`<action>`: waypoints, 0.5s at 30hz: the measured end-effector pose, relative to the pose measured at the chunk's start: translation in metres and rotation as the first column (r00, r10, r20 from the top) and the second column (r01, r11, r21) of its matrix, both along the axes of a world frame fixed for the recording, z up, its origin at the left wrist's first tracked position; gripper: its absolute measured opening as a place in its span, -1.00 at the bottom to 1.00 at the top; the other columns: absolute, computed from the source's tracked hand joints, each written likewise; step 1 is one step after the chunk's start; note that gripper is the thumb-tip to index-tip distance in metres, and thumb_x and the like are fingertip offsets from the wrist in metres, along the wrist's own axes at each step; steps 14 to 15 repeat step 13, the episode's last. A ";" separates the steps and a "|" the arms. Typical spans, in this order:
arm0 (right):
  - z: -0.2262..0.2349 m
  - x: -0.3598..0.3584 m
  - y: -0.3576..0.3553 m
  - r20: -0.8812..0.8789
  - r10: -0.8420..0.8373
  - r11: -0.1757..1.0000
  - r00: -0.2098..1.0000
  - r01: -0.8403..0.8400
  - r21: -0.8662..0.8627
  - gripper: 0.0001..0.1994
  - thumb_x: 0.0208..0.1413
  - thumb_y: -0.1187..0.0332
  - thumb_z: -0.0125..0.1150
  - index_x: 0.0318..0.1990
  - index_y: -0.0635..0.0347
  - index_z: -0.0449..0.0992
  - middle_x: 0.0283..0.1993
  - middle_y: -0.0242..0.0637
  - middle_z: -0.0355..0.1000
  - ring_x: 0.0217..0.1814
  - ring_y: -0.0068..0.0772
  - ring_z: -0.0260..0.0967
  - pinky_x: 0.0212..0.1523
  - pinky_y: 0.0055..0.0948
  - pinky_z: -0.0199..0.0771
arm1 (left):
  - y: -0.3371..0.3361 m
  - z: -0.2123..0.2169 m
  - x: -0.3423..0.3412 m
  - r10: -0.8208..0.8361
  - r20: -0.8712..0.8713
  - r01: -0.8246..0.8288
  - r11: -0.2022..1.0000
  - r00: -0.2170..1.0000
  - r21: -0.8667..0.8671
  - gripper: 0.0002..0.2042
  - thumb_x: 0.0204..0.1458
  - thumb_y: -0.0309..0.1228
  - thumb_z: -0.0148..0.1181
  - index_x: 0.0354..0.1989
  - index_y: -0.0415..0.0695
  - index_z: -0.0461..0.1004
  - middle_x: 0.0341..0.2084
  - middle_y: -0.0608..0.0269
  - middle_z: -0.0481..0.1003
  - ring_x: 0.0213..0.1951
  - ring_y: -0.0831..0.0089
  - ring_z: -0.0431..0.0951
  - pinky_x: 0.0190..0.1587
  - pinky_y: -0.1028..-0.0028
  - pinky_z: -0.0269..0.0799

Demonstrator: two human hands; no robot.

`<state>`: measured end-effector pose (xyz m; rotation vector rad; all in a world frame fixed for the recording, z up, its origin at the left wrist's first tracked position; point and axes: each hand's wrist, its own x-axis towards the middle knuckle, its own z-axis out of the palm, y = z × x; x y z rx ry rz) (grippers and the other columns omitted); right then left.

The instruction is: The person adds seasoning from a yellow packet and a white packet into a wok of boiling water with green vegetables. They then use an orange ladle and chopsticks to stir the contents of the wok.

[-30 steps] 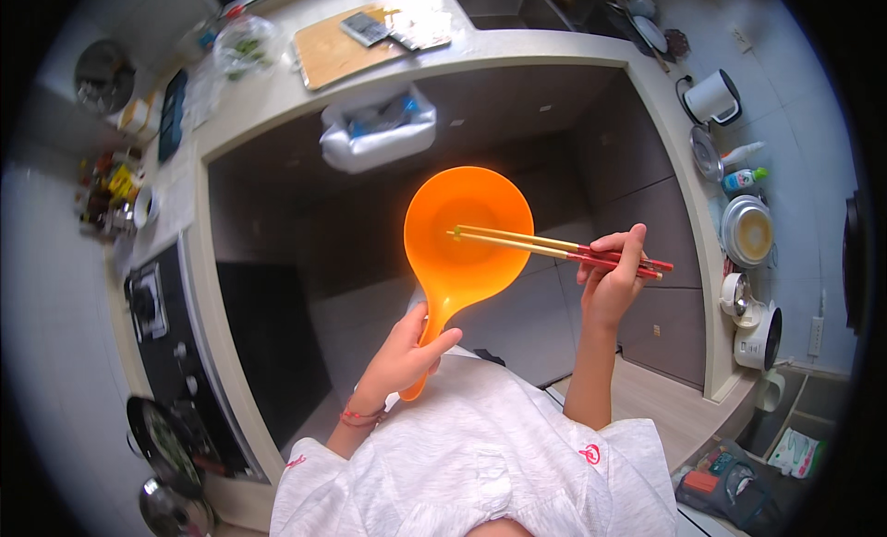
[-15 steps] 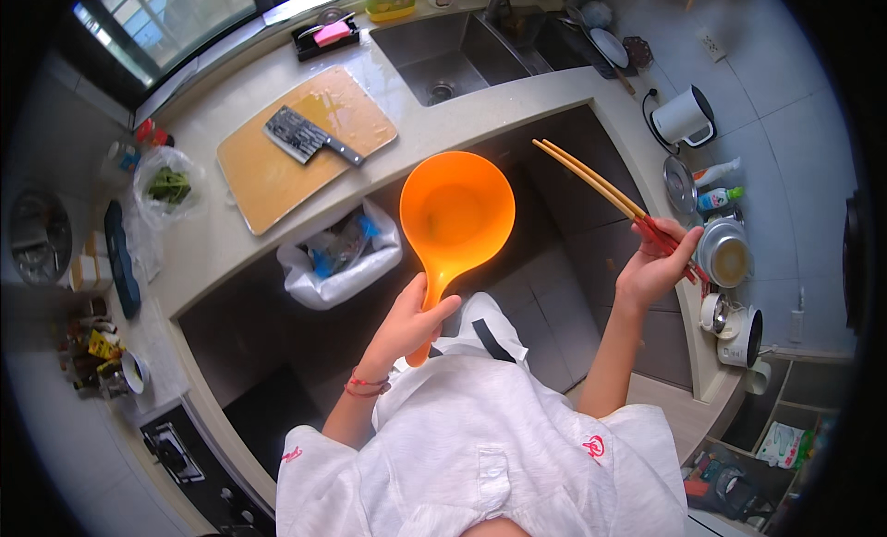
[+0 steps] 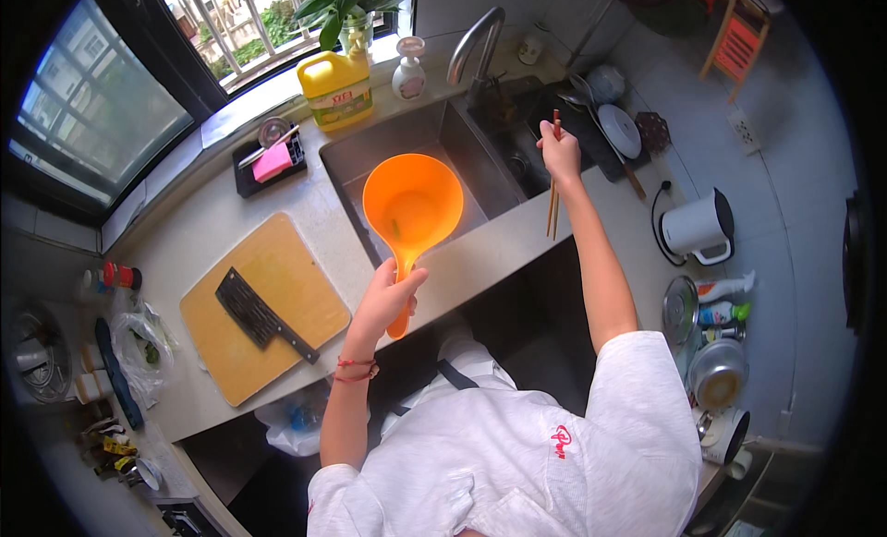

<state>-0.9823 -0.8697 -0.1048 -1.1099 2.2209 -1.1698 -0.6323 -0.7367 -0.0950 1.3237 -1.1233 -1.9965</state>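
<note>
My left hand point(image 3: 388, 294) grips the handle of a large orange plastic ladle point(image 3: 412, 205), whose bowl hangs over the steel sink point(image 3: 370, 154). My right hand point(image 3: 559, 154) is stretched out to the right side of the sink and holds a pair of chopsticks point(image 3: 553, 179) pointing up and down. The tap point(image 3: 473, 40) curves over the sink just left of that hand.
A wooden cutting board point(image 3: 286, 288) with a cleaver point(image 3: 259, 313) lies left of the sink. A yellow bottle point(image 3: 336, 86), a soap dispenser point(image 3: 409, 68) and a pink sponge tray point(image 3: 271, 161) stand along the window ledge. A white kettle point(image 3: 698, 228), lids and bowls sit on the right.
The view has swung from the floor and counter up to the sink. The ladle now hangs over the sink, and my right hand has carried the chopsticks out past the tap.
</note>
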 end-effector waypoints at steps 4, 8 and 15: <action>-0.058 -0.051 -0.143 -0.102 0.112 0.988 0.988 -0.099 0.122 -0.60 0.08 0.00 0.19 -0.25 0.19 0.59 -0.40 -0.26 0.54 -0.21 -0.15 0.50 -0.15 -0.29 0.40 | -0.072 -0.007 -0.044 0.112 0.017 -0.111 0.993 0.994 -0.050 -0.72 0.12 -0.32 0.17 -0.10 -0.18 0.30 -0.50 0.36 0.37 -0.62 0.61 0.38 -0.51 0.57 0.35; -0.067 -0.078 -0.217 -0.224 0.218 0.965 0.950 -0.174 0.198 -0.57 0.06 0.00 0.21 -0.32 0.28 0.53 -0.24 0.00 0.51 -0.08 0.07 0.43 -0.09 -0.12 0.37 | -0.107 0.006 -0.080 0.208 -0.059 -0.211 0.976 0.976 -0.052 -0.76 0.13 -0.34 0.18 -0.16 -0.15 0.30 -0.58 0.42 0.33 -0.66 0.68 0.35 -0.57 0.62 0.31; -0.077 -0.096 -0.268 -0.129 0.409 0.866 0.903 -0.339 0.368 -0.61 0.06 0.04 0.23 -0.24 0.26 0.53 -0.23 0.13 0.50 -0.03 -0.01 0.45 -0.06 -0.12 0.39 | -0.141 0.008 -0.107 0.197 0.036 -0.198 0.980 0.980 0.018 -0.68 0.12 -0.28 0.17 -0.05 -0.16 0.29 -0.51 0.35 0.36 -0.62 0.64 0.38 -0.50 0.61 0.33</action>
